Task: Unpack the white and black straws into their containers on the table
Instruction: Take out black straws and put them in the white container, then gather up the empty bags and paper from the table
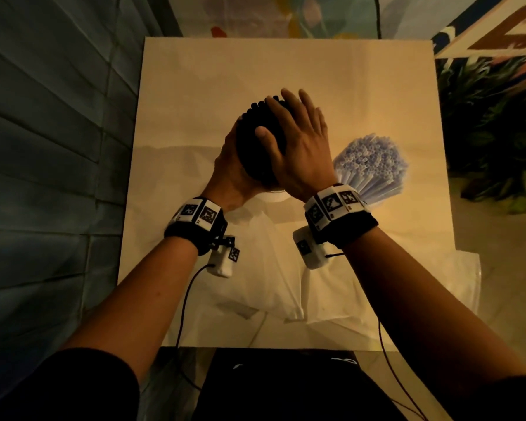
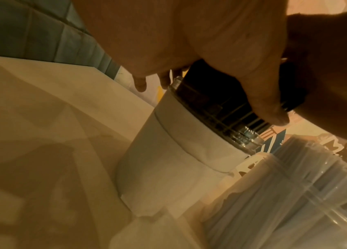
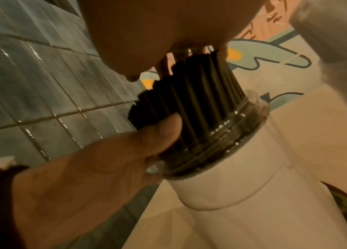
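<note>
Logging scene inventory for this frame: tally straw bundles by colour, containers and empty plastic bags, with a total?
Black straw bundles: 1, in the white-wrapped container, both hands on it
White straw bundles: 1, in the clear container
Containers: 2, the white-wrapped container and the clear container
Plastic bags: at least 1, flat on the table; the exact number cannot be told
Total: at least 5

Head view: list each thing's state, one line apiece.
Black straws: upright in their container, tops sticking out.
White straws: standing bundled in their container.
Left hand: holds the black bundle's side.
Right hand: flat, pressing the black tops.
Bags: lying flat.
</note>
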A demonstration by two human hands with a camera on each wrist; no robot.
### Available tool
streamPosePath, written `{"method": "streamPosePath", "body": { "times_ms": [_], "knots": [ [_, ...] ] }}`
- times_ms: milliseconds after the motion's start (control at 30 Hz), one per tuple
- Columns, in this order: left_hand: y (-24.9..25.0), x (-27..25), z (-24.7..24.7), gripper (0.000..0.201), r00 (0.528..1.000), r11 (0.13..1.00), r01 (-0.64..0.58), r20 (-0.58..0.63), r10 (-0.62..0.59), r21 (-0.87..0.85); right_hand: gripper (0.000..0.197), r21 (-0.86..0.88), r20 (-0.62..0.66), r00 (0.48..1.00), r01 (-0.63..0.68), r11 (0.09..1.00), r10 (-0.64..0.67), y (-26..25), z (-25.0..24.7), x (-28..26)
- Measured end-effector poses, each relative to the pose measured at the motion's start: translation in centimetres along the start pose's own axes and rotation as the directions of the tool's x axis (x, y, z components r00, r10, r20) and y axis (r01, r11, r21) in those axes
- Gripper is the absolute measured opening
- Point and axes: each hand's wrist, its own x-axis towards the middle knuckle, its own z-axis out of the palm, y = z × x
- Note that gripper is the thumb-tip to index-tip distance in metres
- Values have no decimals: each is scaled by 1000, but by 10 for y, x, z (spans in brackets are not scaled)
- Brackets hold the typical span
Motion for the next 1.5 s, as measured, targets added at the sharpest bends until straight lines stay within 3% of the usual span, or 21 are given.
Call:
{"method": "streamPosePath", "body": {
  "times_ms": [67, 100, 167, 233, 300, 400, 500, 600, 667, 767, 833, 933, 1000, 1200, 1333, 1500],
  "knots": [
    [-6, -16, -2, 129, 992, 914, 117, 0, -127, -389, 52, 49, -109, 992, 70, 996, -65, -6, -10, -8],
    [-4, -28, -8, 130, 980, 866, 170, -9, -197, -470, 47, 76, -182, 976, 131, 988, -116, -10, -18, -15],
    [-8, -60, -17, 118, 961, 860, 244, -4, -275, -448, 32, 162, -325, 923, 270, 949, -207, -17, -37, -33],
    [-14, -96, -25, 97, 956, 862, 240, -47, -290, -446, 19, 261, -351, 910, 321, 910, -220, -19, -52, -61],
    [-22, -135, -29, 67, 924, 840, 275, -113, -365, -468, 14, 301, -239, 948, 278, 912, -210, -15, -61, -93],
    [-34, -208, -28, 15, 848, 820, 363, -207, -488, -443, 17, 241, 103, 984, 117, 963, -145, 10, -50, -146],
    [-60, -287, -13, 28, 712, 716, 541, -213, -669, -441, 28, 71, 433, 901, -31, 997, -3, 38, -27, -196],
    [-88, -354, 15, 50, 555, 507, 763, 4, -832, -402, 34, -52, 629, 760, -165, 985, 161, 50, -5, -232],
    [-95, -377, 31, 54, 488, 374, 829, 214, -846, -416, 43, -66, 695, 675, -280, 958, 246, 52, 10, -247],
    [-85, -380, 42, 36, 410, 134, 852, 485, -772, -506, 46, 17, 709, 637, -445, 896, 303, 50, 28, -257],
    [-78, -374, 42, 24, 401, 60, 835, 531, -746, -547, 34, 92, 680, 650, -534, 841, 338, 46, 36, -258],
    [-71, -366, 40, 19, 428, 7, 763, 497, -754, -646, 10, 165, 605, 701, -574, 802, 378, 43, 45, -257],
    [-67, -362, 39, 22, 441, 20, 726, 443, -781, -687, 15, 178, 572, 724, -568, 804, 385, 43, 48, -258],
    [-63, -354, 43, 15, 462, 121, 702, 320, -827, -702, 19, 153, 586, 719, -552, 820, 375, 44, 49, -258],
    [-53, -351, 46, 17, 405, 4, 665, 356, -842, -747, 17, 143, 615, 708, -532, 835, 346, 46, 48, -258],
    [-45, -345, 54, 12, 355, 15, 650, 286, -890, -760, 23, 140, 637, 689, -543, 828, 344, 54, 47, -260]
  ]
}}
